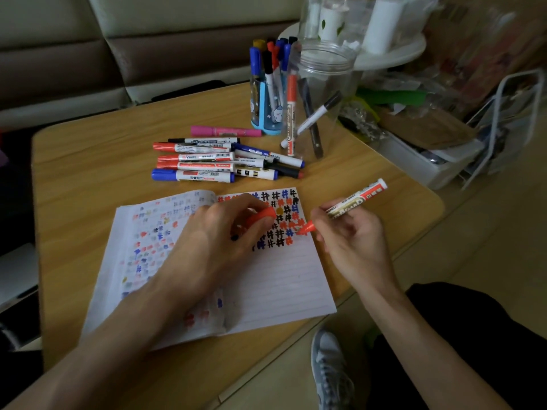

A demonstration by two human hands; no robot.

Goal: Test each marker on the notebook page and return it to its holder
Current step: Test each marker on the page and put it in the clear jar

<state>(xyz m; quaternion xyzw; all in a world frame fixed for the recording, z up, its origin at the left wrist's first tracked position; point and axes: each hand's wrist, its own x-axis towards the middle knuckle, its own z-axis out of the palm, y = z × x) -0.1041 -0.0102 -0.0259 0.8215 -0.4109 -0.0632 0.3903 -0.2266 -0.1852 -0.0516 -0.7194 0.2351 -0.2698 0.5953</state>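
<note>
Grey fabric sneaker (328,365) is sitting nearest, on the floor. Right hand (352,238) is pinching a white plastic whiteboard marker (355,199), fingers curled round its barrel. Its red tip is seemingly touching the lined paper notebook page (281,285), with the long axis running 8 to 2 o'clock. Left hand (213,241) is gripping the smooth red plastic cap (262,216), near, at 9 o'clock from the tip, so recapping is probably coming. Clear round plastic jar (322,93), likely the holder, is standing at 12 o'clock.

Dim, soft indoor light, dark vignetted corners, wide-angle edge bending, slight overall blur
</note>
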